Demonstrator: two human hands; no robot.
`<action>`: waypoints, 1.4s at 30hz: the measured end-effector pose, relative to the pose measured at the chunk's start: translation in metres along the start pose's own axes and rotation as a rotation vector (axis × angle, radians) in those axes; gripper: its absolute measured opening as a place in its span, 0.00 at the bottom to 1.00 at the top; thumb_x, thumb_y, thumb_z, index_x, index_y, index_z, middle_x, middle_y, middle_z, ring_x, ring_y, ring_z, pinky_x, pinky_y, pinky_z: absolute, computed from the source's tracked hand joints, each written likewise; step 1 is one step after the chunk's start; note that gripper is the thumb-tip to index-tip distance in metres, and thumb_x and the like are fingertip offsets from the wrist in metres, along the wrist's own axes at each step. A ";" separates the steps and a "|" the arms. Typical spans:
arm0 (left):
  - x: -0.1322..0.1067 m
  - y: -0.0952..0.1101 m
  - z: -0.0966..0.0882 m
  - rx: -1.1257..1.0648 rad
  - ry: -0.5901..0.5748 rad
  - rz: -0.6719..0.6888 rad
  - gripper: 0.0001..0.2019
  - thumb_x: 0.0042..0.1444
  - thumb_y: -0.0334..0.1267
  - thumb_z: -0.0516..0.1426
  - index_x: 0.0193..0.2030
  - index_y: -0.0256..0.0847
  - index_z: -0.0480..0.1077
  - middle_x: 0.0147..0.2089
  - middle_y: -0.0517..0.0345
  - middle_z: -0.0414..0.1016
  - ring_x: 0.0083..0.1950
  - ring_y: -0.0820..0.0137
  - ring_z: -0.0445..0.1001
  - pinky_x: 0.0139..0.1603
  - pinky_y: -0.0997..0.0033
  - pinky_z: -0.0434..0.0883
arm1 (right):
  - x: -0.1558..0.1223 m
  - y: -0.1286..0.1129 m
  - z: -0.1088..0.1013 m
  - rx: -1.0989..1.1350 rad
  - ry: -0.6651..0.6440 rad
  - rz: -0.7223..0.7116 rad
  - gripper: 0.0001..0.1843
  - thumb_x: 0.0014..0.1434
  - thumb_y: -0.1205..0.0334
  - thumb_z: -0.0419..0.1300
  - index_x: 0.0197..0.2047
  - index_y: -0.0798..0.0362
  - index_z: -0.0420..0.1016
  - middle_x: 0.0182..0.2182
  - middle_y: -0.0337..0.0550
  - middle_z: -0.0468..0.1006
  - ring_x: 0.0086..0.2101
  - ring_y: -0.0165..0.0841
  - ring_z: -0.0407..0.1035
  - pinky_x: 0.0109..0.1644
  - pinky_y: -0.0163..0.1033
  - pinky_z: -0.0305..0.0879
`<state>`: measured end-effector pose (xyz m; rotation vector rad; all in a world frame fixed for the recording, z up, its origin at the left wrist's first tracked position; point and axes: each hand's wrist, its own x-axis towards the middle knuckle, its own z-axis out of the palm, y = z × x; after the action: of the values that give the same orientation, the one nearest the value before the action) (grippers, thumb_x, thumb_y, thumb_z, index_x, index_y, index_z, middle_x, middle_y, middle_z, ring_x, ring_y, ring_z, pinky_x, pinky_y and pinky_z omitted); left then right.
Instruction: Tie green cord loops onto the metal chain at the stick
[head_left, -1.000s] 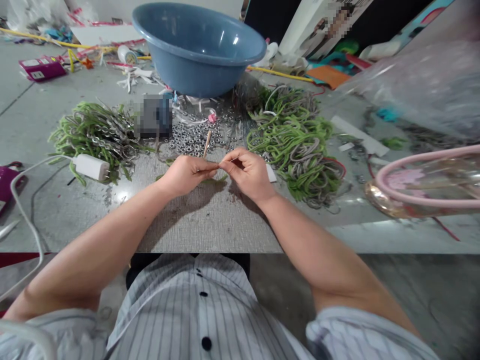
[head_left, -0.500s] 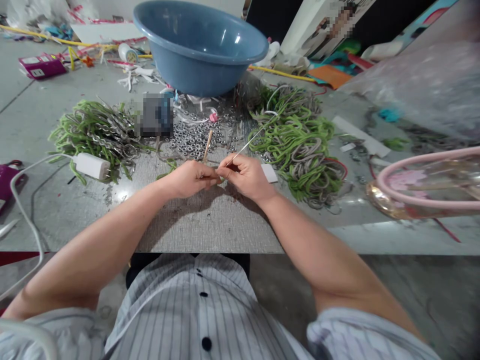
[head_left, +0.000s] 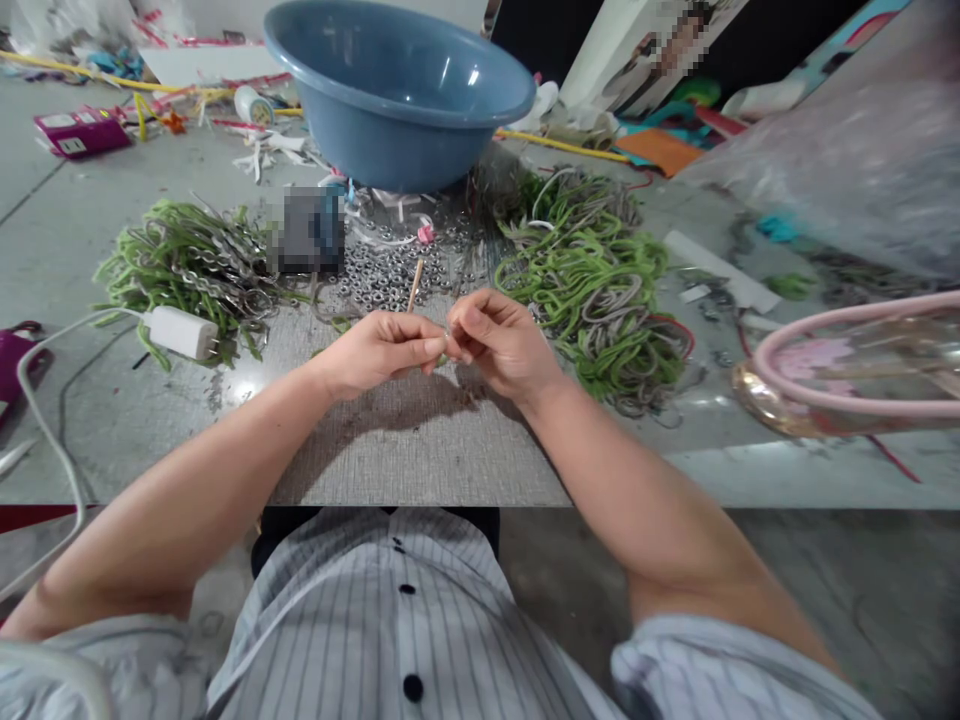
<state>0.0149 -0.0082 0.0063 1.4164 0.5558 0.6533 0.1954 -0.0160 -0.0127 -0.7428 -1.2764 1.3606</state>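
My left hand [head_left: 382,352] is closed, its thumb pressed along the index finger in a pinch. Close against its fingertips is my right hand [head_left: 499,343], with fingers curled in and thumb bent over. Something tiny and pale shows between the fingertips, too small to name. Just beyond my left hand a thin wooden stick [head_left: 415,284] stands tilted; its lower end is hidden behind the fingers. Past both hands lie many small metal rings [head_left: 375,290]. A heap of green and grey cords [head_left: 592,265] lies to the right of my right hand.
A blue basin [head_left: 405,140] stands at the back. On the left are green cords with metal chains [head_left: 180,255], a white charger plug [head_left: 182,332] with its cable, and a purple pack [head_left: 82,133]. A pink-handled clear bag [head_left: 862,360] lies at right.
The long thin strand that rose from my right hand toward the cords no longer shows. My right fingers have turned and lifted slightly; my left thumb now lies on top, extended toward them.
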 end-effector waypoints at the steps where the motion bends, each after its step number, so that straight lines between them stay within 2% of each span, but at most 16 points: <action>1: 0.000 0.001 0.000 -0.058 0.000 0.001 0.17 0.50 0.49 0.65 0.30 0.34 0.75 0.22 0.64 0.66 0.17 0.85 0.52 0.16 0.78 0.47 | 0.001 -0.001 -0.001 0.018 0.024 -0.004 0.20 0.47 0.44 0.70 0.26 0.50 0.70 0.21 0.29 0.69 0.17 0.21 0.60 0.20 0.31 0.58; 5: -0.001 0.004 -0.001 -0.256 -0.010 0.025 0.15 0.47 0.47 0.68 0.33 0.36 0.77 0.23 0.64 0.68 0.16 0.85 0.55 0.15 0.80 0.47 | 0.003 -0.003 -0.009 0.079 0.118 -0.049 0.19 0.49 0.45 0.69 0.28 0.49 0.69 0.27 0.29 0.70 0.18 0.19 0.58 0.23 0.32 0.63; 8: -0.001 0.004 -0.003 -0.323 0.016 0.042 0.13 0.47 0.45 0.67 0.33 0.37 0.78 0.22 0.63 0.68 0.17 0.84 0.57 0.15 0.81 0.50 | 0.005 -0.001 -0.014 0.110 0.187 -0.025 0.18 0.48 0.46 0.70 0.28 0.49 0.69 0.29 0.30 0.70 0.18 0.19 0.59 0.23 0.32 0.64; 13: -0.002 0.003 -0.006 -0.295 0.148 0.021 0.10 0.49 0.41 0.64 0.35 0.37 0.78 0.23 0.61 0.70 0.20 0.81 0.61 0.18 0.79 0.58 | 0.008 0.004 -0.016 0.099 0.307 0.066 0.17 0.45 0.48 0.71 0.30 0.48 0.72 0.29 0.31 0.71 0.19 0.19 0.59 0.24 0.32 0.64; 17: -0.002 0.002 -0.007 -0.181 0.218 0.003 0.17 0.53 0.46 0.58 0.45 0.38 0.76 0.32 0.55 0.76 0.21 0.79 0.64 0.20 0.76 0.62 | 0.009 0.004 -0.016 0.059 0.358 0.054 0.17 0.43 0.49 0.71 0.32 0.48 0.73 0.28 0.31 0.71 0.18 0.19 0.58 0.23 0.32 0.63; 21: -0.001 0.003 -0.007 0.022 0.247 0.060 0.26 0.60 0.52 0.51 0.59 0.41 0.68 0.43 0.50 0.78 0.25 0.76 0.69 0.24 0.73 0.66 | 0.010 0.006 -0.016 -0.002 0.342 -0.009 0.16 0.43 0.48 0.71 0.30 0.48 0.74 0.26 0.31 0.71 0.17 0.20 0.57 0.22 0.32 0.61; 25: -0.002 0.003 -0.008 0.094 0.269 0.083 0.26 0.64 0.50 0.46 0.67 0.49 0.60 0.52 0.53 0.75 0.30 0.74 0.74 0.28 0.73 0.69 | 0.008 0.010 -0.013 -0.140 0.299 -0.074 0.14 0.47 0.48 0.69 0.31 0.47 0.76 0.25 0.31 0.71 0.18 0.22 0.58 0.22 0.33 0.61; 30: -0.001 0.002 -0.009 0.093 0.289 0.106 0.27 0.62 0.43 0.48 0.69 0.57 0.55 0.63 0.59 0.68 0.32 0.76 0.75 0.32 0.72 0.71 | 0.004 0.012 -0.008 -0.257 0.293 -0.175 0.12 0.48 0.48 0.69 0.29 0.47 0.79 0.21 0.32 0.71 0.19 0.23 0.59 0.21 0.33 0.58; 32: -0.001 0.001 -0.009 0.117 0.320 0.102 0.27 0.61 0.41 0.50 0.68 0.57 0.56 0.64 0.59 0.67 0.35 0.74 0.77 0.34 0.72 0.72 | 0.003 0.012 -0.007 -0.336 0.275 -0.223 0.13 0.49 0.47 0.68 0.30 0.47 0.80 0.23 0.33 0.73 0.20 0.24 0.61 0.22 0.34 0.59; 35: -0.002 0.000 -0.007 0.154 0.350 0.091 0.28 0.60 0.37 0.51 0.67 0.58 0.57 0.65 0.59 0.66 0.39 0.70 0.78 0.36 0.72 0.73 | 0.000 0.011 -0.007 -0.499 0.251 -0.303 0.14 0.53 0.45 0.66 0.33 0.47 0.81 0.27 0.37 0.76 0.25 0.28 0.67 0.30 0.37 0.65; 38: -0.002 0.000 -0.005 0.175 0.322 0.092 0.29 0.60 0.36 0.51 0.68 0.60 0.56 0.66 0.59 0.64 0.41 0.69 0.78 0.36 0.72 0.73 | -0.002 0.009 -0.007 -0.638 0.209 -0.393 0.12 0.57 0.48 0.63 0.34 0.46 0.82 0.29 0.39 0.79 0.31 0.31 0.72 0.36 0.40 0.68; 42: 0.001 -0.005 -0.003 0.272 0.291 0.111 0.33 0.59 0.36 0.53 0.70 0.58 0.52 0.67 0.55 0.62 0.43 0.70 0.77 0.35 0.73 0.73 | -0.004 0.007 -0.007 -0.743 0.160 -0.462 0.09 0.59 0.52 0.62 0.35 0.45 0.82 0.29 0.40 0.80 0.31 0.32 0.72 0.37 0.41 0.67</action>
<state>0.0138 -0.0055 0.0016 1.6259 0.8240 0.9070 0.2009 -0.0163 -0.0218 -0.9480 -1.7050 0.4251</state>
